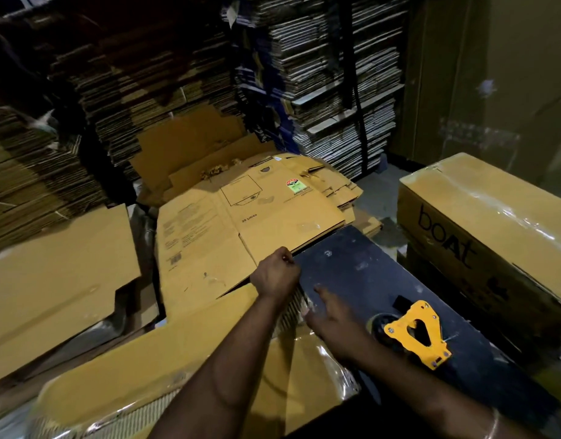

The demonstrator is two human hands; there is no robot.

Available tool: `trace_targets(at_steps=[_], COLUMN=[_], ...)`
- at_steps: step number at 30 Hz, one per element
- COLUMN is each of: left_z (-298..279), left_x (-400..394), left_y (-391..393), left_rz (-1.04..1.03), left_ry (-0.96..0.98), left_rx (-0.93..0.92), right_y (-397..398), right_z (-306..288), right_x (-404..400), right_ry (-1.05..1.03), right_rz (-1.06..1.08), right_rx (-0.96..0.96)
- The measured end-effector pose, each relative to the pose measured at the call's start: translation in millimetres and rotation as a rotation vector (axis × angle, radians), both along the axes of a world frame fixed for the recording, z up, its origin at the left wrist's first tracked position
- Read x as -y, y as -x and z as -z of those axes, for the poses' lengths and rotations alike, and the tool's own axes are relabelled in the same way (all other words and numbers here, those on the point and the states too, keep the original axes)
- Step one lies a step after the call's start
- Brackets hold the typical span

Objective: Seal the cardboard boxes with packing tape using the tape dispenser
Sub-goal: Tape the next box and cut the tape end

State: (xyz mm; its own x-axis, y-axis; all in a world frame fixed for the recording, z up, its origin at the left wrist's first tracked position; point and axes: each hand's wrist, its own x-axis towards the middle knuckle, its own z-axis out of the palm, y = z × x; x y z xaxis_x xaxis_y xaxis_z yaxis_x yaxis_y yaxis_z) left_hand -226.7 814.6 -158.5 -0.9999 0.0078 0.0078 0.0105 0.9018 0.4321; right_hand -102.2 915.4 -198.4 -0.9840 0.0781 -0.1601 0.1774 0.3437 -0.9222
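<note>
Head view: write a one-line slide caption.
Left hand grips flat carton; right hand open; dispenser lies idle.

Matt brown corrugated cardboard is showing in the flattened box [241, 236] and the stacked sheets [342, 74]. Glossy clear film is shining over the sealed box [494, 217]. The tape dispenser [418, 334] is looking like smooth yellow plastic, lying on a scuffed dark tabletop [367, 267].

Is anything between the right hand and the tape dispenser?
Nothing visible. The tape dispenser lies on the dark board just right of the right hand, with only bare board between them.
</note>
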Motion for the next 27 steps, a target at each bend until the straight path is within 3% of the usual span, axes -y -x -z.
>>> trace_targets(at_steps=[3, 9, 18, 24, 27], left_z=[1, 2, 2, 2, -3], left_x=[8, 14, 10, 28, 40], left_y=[1, 5, 4, 13, 20], left_rz=[0.088, 0.153, 0.349, 0.388, 0.437], left_ry=[0.014, 0.049, 0.143, 0.046, -0.114], left_rx=[-0.041, -0.033, -0.065, 0.066, 0.211], right_y=[-8, -6, -17, -11, -6], right_z=[0, 3, -3, 0, 8], right_x=[9, 6, 1, -1, -5], right_ry=[-0.086, 0.19, -0.099, 0.224, 0.318], right_rz=[-0.081, -0.116, -0.123, -0.127, -0.193], right_rx=[0.005, 0.145, -0.107, 0.024, 0.099])
